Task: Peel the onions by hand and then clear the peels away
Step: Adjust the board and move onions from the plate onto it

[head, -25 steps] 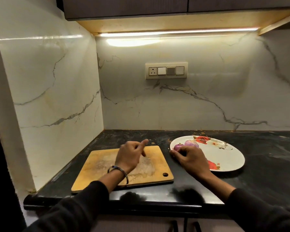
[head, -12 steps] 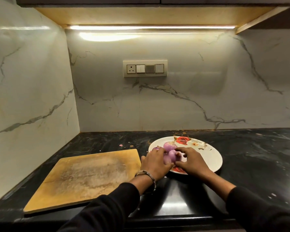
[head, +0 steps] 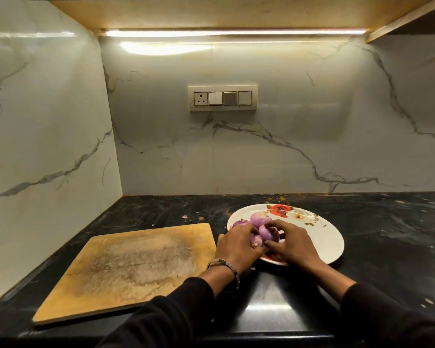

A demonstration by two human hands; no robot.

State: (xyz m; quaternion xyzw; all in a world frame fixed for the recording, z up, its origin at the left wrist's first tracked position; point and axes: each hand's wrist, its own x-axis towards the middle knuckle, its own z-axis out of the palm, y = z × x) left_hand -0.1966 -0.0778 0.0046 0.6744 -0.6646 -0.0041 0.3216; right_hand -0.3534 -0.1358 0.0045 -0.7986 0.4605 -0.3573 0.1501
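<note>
I am counting four small purple onions, all sitting on the left part of the one white flowered plate (head: 319, 237): a far-left onion (head: 239, 223), a back onion (head: 259, 219), a middle onion (head: 268, 232) and a front onion (head: 256, 240). One wooden cutting board (head: 136, 267) is lying on the black counter (head: 387, 247) just left of the plate. My left hand (head: 236, 244), with one metal bracelet (head: 224, 263) on its wrist, is curling its fingers around the front onion and gripping it at the plate's near-left edge. My right hand (head: 293, 244) is reaching in from the other side, its fingers bent and closing on the middle onion, thumb and fingertips touching its skin. The two hands are nearly meeting over the onions.
</note>
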